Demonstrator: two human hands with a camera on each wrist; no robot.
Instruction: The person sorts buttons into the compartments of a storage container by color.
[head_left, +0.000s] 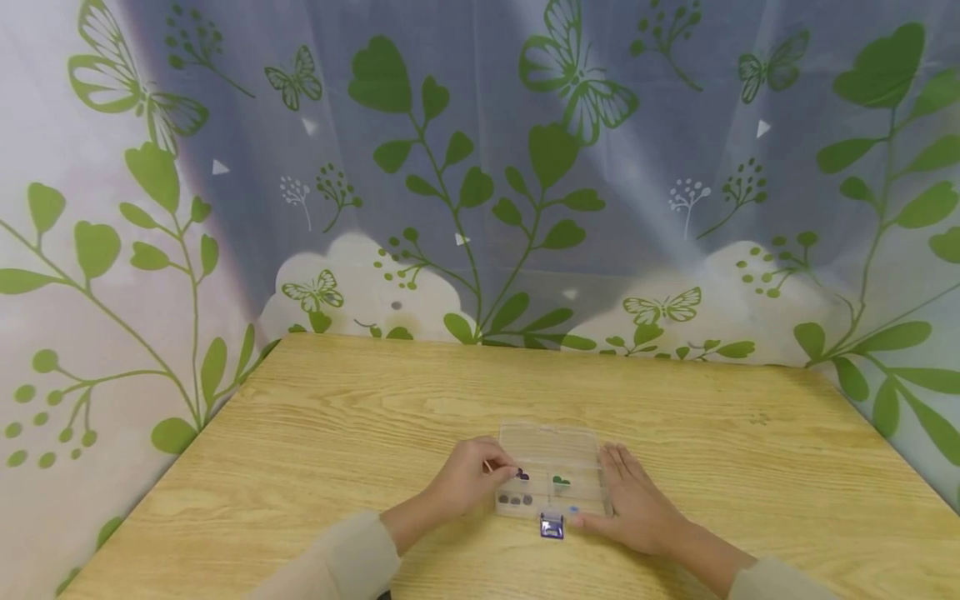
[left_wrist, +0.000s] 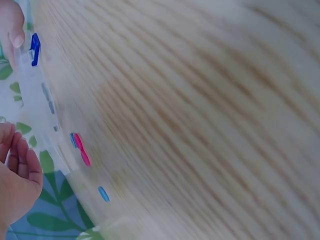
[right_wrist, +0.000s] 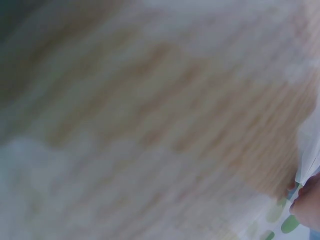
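Note:
A clear plastic compartment box (head_left: 550, 498) lies on the table with its see-through lid (head_left: 551, 443) swung back. Small dark purple pieces (head_left: 522, 476), green pieces (head_left: 561, 482), greyish pieces (head_left: 515, 500) and a blue piece (head_left: 573, 509) sit in separate sections. My left hand (head_left: 472, 475) reaches over the back left section, thumb and forefinger together right at the dark purple pieces; I cannot tell whether one is pinched. With fingers straight, my right hand (head_left: 633, 504) rests along the box's right side, its thumb at the front edge beside the purple-blue latch (head_left: 552, 527).
In the left wrist view, a pink piece (left_wrist: 82, 150) and a light blue piece (left_wrist: 103, 194) lie beyond the box, near my left hand. The wood-grain table (head_left: 337, 400) backs onto a leaf-and-butterfly patterned curtain (head_left: 480, 167), which also hangs at both sides.

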